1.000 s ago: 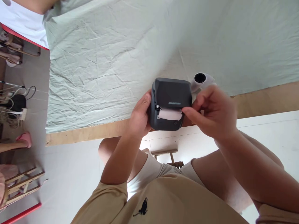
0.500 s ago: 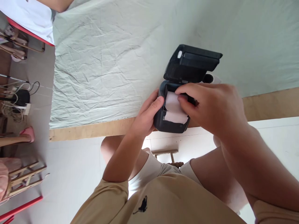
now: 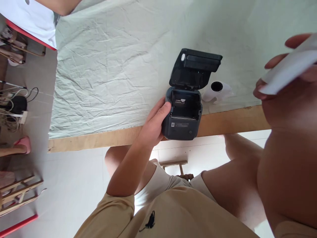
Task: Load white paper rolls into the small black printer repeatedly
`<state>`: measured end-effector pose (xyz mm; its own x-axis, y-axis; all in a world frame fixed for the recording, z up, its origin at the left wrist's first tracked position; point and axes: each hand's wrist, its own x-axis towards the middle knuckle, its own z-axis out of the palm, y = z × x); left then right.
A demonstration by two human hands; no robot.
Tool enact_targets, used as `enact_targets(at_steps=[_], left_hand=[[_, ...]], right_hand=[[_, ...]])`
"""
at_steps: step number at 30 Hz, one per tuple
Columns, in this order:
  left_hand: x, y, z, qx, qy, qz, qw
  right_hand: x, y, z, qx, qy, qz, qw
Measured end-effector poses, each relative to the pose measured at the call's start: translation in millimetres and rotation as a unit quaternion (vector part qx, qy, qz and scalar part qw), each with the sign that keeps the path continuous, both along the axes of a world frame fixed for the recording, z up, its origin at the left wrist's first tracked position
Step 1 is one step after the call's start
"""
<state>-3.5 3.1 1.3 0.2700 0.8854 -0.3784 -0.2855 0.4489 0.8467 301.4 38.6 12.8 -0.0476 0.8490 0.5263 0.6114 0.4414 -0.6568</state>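
Note:
My left hand (image 3: 155, 127) grips the left side of a dark label printer (image 3: 183, 129) at the table's front edge, thumb on top. Its lid (image 3: 195, 67) stands raised, and the paper bay inside is bare apart from a small white scrap. Off to the right, my right hand (image 3: 284, 86) is closed around a white paper roll (image 3: 292, 67), partly cut off by the picture's edge. Just right of the printer, another white paper roll (image 3: 215, 92) with a dark core lies on the cloth, its loose end spread out.
A pale green cloth (image 3: 111, 66) covers the table, whose wooden edge (image 3: 232, 120) faces me. Another person's arm (image 3: 61, 5) rests at the upper left. Cables (image 3: 12, 105), a wooden stool (image 3: 21, 190) and a pink slipper (image 3: 24, 142) are on the floor at left.
My right hand has lifted the white paper out of the printer bay and carried it far to the right. The left hand keeps its hold on the printer.

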Motion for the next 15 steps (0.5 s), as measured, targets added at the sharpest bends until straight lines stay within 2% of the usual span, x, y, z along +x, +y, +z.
enact_targets(at_steps=[1, 3, 5, 7, 10, 12, 15], left_hand=[[0, 0, 0.3, 0.0, -0.001, 0.0, 1.0], [-1, 0, 1.2, 0.001, -0.004, -0.002, 1.0], [-2, 0, 1.7, 0.001, -0.003, -0.004, 1.0], [-2, 1, 1.4, 0.003, 0.0, -0.002, 1.0], [0, 1, 0.7, 0.012, 0.004, 0.01, 1.0], [2, 2, 0.9, 0.019, 0.008, 0.015, 1.0], [3, 2, 1.6, 0.018, 0.016, 0.012, 1.0]], right_hand=[[8, 6, -12.3, -0.012, 0.075, -0.063, 0.995], [18, 13, -33.0, -0.029, 0.092, -0.15, 0.984], [24, 15, -46.0, -0.041, 0.023, -0.183, 0.982], [29, 15, -51.4, -0.046, -0.058, -0.179, 0.981], [33, 11, -46.7, -0.06, -0.107, -0.176, 0.977], [30, 4, -34.5, -0.055, -0.123, -0.164, 0.977], [9, -10, -9.9, 0.003, -0.139, -0.112, 0.984]])
